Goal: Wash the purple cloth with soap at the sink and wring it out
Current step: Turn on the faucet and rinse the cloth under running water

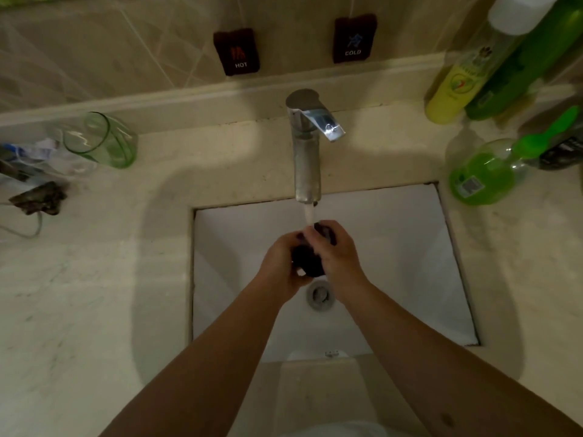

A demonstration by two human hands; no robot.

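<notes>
The purple cloth point(308, 259) is bunched into a dark wad between both hands, over the white sink point(410, 247). My left hand point(282, 263) grips its left side and my right hand point(339, 253) wraps over its top and right side. Water runs from the chrome tap point(306, 152) onto the cloth and my right fingers. Most of the cloth is hidden by my fingers. A green soap bottle point(482, 175) lies on the counter to the right of the sink.
The drain point(320, 294) sits just below my hands. A green-tinted glass point(101, 140) and clutter lie on the left counter. Tall yellow and green bottles point(457, 86) stand at the back right. HOT and COLD tags point(237, 52) hang on the wall.
</notes>
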